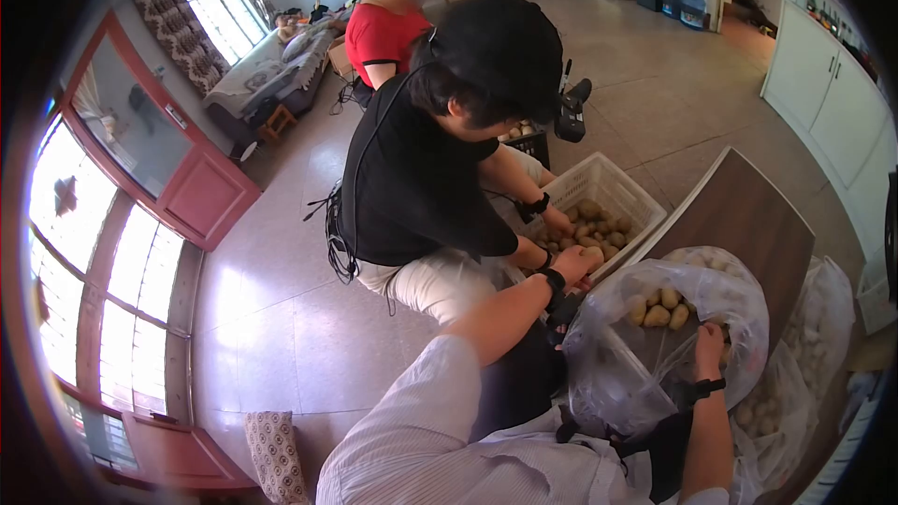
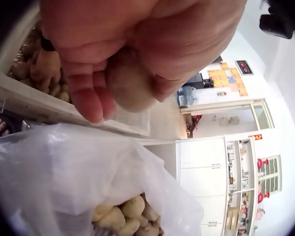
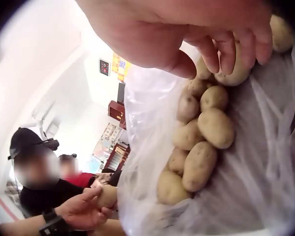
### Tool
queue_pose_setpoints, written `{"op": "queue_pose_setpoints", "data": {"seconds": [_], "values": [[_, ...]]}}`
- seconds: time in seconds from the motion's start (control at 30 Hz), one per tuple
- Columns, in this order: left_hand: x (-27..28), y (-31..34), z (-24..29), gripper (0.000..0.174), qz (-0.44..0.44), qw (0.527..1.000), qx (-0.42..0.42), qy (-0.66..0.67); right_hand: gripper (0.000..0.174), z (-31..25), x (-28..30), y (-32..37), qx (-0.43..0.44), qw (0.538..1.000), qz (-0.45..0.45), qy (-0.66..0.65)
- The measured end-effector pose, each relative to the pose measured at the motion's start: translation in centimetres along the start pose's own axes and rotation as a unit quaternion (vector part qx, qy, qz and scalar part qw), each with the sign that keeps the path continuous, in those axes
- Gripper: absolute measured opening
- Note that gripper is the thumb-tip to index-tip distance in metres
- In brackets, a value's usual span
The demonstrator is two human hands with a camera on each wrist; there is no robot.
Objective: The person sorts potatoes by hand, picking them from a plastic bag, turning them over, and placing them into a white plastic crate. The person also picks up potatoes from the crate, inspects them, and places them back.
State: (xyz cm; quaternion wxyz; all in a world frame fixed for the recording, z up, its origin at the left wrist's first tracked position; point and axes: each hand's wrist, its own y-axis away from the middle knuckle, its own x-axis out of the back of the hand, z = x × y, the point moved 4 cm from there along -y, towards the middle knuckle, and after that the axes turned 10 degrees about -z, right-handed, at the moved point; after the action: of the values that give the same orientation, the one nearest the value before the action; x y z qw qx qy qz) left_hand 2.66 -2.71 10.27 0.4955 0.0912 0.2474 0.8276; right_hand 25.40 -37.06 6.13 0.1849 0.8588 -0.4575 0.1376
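My left hand [image 1: 572, 266] pinches a tan potato [image 2: 132, 83] between thumb and fingers, held beside the white plastic crate [image 1: 613, 168]. Several brown potatoes [image 1: 599, 224] lie in that crate. Inside a clear plastic bag [image 1: 608, 365], my right hand [image 1: 711, 348] hovers with fingers loosely bent and thumb apart, close over the pale potatoes [image 3: 216, 128] heaped along the bag's side. Its fingertips overlap one potato [image 3: 233, 73] in the right wrist view.
A person in black [image 1: 421, 168] leans over the crate, one hand [image 1: 558, 222] among its potatoes. Another person in red [image 1: 379, 33] sits behind. The brown board [image 1: 739, 206] lies under the bag. More bagged potatoes [image 1: 762, 411] stand at right, near white cabinets [image 1: 828, 84].
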Motion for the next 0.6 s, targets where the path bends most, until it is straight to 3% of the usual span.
{"op": "queue_pose_setpoints", "data": {"seconds": [0.07,0.17,0.23,0.27,0.3,0.33,0.37,0.4,0.43,0.47,0.5,0.57,0.6], "values": [[0.9,0.3,0.1,0.052,0.014,1.000,0.015,-0.017,0.032,-1.0,2.3,0.5,0.028,0.960,0.081,0.267],[2.8,-1.9,-2.0,0.053,-0.010,0.998,0.049,-0.041,0.032,-1.3,3.7,0.9,0.032,0.944,0.149,0.294],[3.2,-3.6,-3.5,0.048,0.004,0.999,0.022,-0.024,0.033,-3.3,4.2,1.4,0.017,0.959,0.104,0.262],[2.6,-2.0,-2.3,0.042,0.054,0.998,-0.007,-0.021,0.035,-2.4,4.5,1.0,0.001,0.960,0.104,0.261],[5.6,-6.9,-6.9,0.045,-0.037,0.999,0.024,-0.030,0.034,-0.1,4.6,-0.3,0.000,0.960,0.102,0.262],[8.9,-11.9,-11.8,0.052,-0.208,0.966,0.145,0.056,0.038,-0.6,4.6,-0.2,0.008,0.970,0.095,0.223],[8.2,-9.7,-10.3,0.060,-0.122,0.984,0.116,0.065,0.045,-0.7,4.7,-0.2,-0.043,0.959,0.070,0.272],[7.0,-7.1,-7.9,0.060,-0.069,0.982,0.161,0.077,0.049,1.3,4.8,-1.3,-0.011,0.949,0.046,0.311],[6.8,-6.1,-6.9,0.058,-0.057,0.986,0.136,0.077,0.050,-0.9,4.9,0.1,-0.060,0.966,0.046,0.249],[6.5,-5.3,-6.1,0.055,-0.019,0.993,0.114,0.024,0.037,0.0,4.9,0.0,0.007,0.956,0.133,0.262],[6.8,-5.1,-6.2,0.047,-0.017,0.990,0.135,0.043,0.043,0.3,5.0,0.0,-0.086,0.953,0.129,0.260],[7.1,-5.2,-6.4,0.042,-0.057,0.982,0.155,0.089,0.047,0.0,5.4,0.3,-0.119,0.956,0.126,0.239],[7.1,-4.8,-6.4,0.041,-0.019,0.986,0.157,0.056,0.049,0.0,5.4,0.2,-0.139,0.955,0.113,0.235]]}}
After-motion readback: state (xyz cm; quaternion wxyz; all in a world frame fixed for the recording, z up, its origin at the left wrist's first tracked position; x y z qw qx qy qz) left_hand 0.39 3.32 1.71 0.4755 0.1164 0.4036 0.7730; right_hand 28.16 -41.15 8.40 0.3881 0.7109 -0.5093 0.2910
